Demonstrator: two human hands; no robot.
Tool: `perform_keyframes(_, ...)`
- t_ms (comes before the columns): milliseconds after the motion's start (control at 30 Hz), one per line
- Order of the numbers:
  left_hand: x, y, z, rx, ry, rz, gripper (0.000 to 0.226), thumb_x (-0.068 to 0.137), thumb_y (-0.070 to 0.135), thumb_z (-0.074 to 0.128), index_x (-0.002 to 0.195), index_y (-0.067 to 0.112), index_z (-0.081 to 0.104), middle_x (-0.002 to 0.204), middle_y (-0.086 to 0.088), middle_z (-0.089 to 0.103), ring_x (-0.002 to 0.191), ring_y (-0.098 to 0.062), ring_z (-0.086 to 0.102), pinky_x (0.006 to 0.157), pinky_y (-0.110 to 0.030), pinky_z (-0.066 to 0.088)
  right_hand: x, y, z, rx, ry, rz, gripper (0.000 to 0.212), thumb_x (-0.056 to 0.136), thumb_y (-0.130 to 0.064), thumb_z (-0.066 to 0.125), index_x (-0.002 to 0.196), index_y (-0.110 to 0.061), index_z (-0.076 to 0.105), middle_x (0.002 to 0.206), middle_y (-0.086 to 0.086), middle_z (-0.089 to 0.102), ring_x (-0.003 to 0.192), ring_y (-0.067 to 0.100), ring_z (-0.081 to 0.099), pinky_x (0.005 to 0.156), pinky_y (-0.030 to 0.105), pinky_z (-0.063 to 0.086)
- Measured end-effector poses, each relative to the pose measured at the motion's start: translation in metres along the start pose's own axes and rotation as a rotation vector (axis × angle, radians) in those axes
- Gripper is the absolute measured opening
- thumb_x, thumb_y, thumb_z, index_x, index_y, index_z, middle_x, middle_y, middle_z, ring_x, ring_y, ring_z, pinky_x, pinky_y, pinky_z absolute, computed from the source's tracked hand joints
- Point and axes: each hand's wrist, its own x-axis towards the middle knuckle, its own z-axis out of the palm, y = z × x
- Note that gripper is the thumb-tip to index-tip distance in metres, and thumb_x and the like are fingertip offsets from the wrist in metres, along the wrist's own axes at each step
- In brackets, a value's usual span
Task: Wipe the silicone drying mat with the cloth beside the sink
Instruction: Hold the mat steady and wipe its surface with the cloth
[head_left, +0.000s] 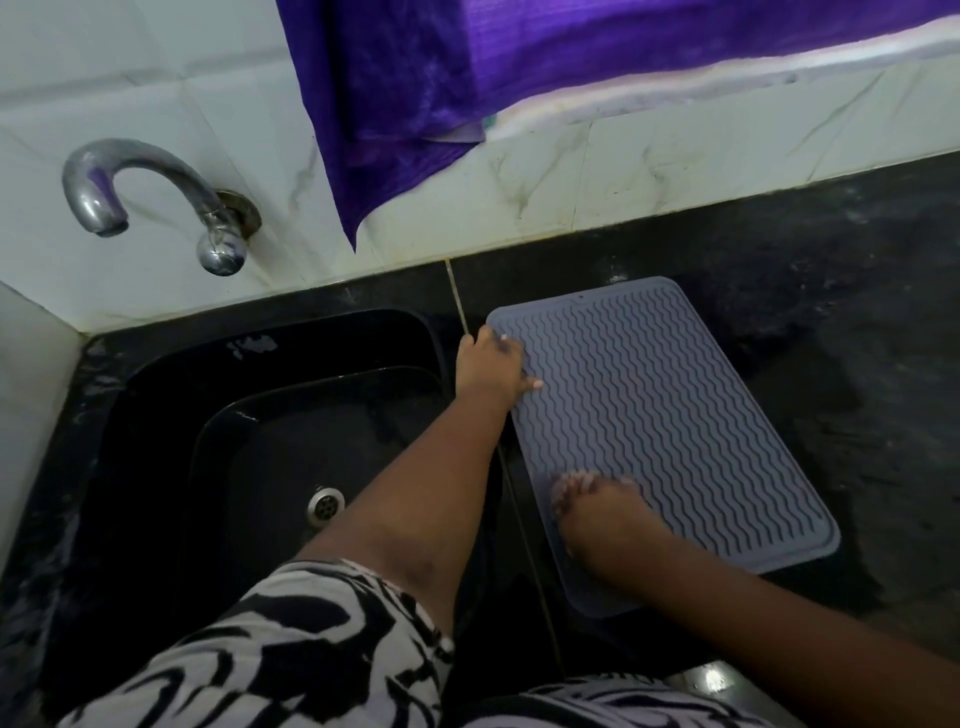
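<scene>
The black worktop (857, 364) fills the right of the frame, the sink (156, 415) the lower left. The grey drying mat (665, 415) lies flat at centre right, its left edge close to the sink rim. We pin its upper left corner with the left hand (491, 371), fingers spread flat, gripping nothing. The right hand (602, 514) presses on the lower left part (blurred; we cannot tell whether it has the cloth). We should stroke rightward, where there is open room.
</scene>
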Motion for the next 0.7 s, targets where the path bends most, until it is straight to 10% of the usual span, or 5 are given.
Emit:
perform_keyframes(200, -0.007, 0.005, -0.021, -0.036, -0.114, -0.019, 0.069, 0.087, 0.065, 0.049, 0.135, 0.017, 0.047, 0.143, -0.014, 0.041, 0.133, -0.031, 0.029, 0.106, -0.047, 0.026, -0.013, 0.048, -0.049, 0.372, 0.140, -0.137, 0.023, 0.095, -0.029, 0.053, 0.112, -0.029, 0.067, 0.100, -0.009, 0.065, 0.080, 0.005, 0.056, 0.064, 0.009, 0.044)
perform_keyframes(333, -0.028, 0.017, -0.020, -0.375, 0.148, -0.085, 0.032, 0.090, 0.040, 0.058, 0.101, 0.010, 0.062, 0.110, -0.016, 0.055, 0.104, -0.032, 0.052, 0.085, -0.038, 0.044, 0.024, 0.029, -0.035, 0.238, 0.361, -0.033, 0.043, 0.096, -0.026, 0.043, 0.139, -0.020, 0.042, 0.145, 0.009, 0.043, 0.122, 0.032, 0.045, 0.099, 0.047, 0.042)
perform_keyframes(467, -0.039, 0.034, -0.005, -0.362, -0.046, -0.029, 0.045, 0.089, 0.044, 0.061, 0.113, 0.006, 0.057, 0.116, -0.015, 0.054, 0.109, -0.028, 0.052, 0.086, -0.038, 0.046, 0.020, 0.004, 0.004, 0.049, 0.259, 0.050, 0.068, 0.097, -0.035, 0.041, 0.154, -0.013, 0.010, 0.156, 0.017, 0.019, 0.128, 0.042, 0.031, 0.105, 0.055, 0.034)
perform_keyframes(700, -0.032, 0.038, -0.005, -0.368, -0.097, -0.025, 0.051, 0.092, 0.042, 0.058, 0.122, 0.002, 0.052, 0.129, -0.016, 0.047, 0.117, -0.029, 0.049, 0.095, -0.040, 0.043, -0.061, -0.008, 0.025, 0.073, -0.010, -0.189, 0.043, 0.095, -0.030, 0.049, 0.133, -0.009, 0.051, 0.134, 0.012, 0.052, 0.117, 0.034, 0.049, 0.093, 0.042, 0.045)
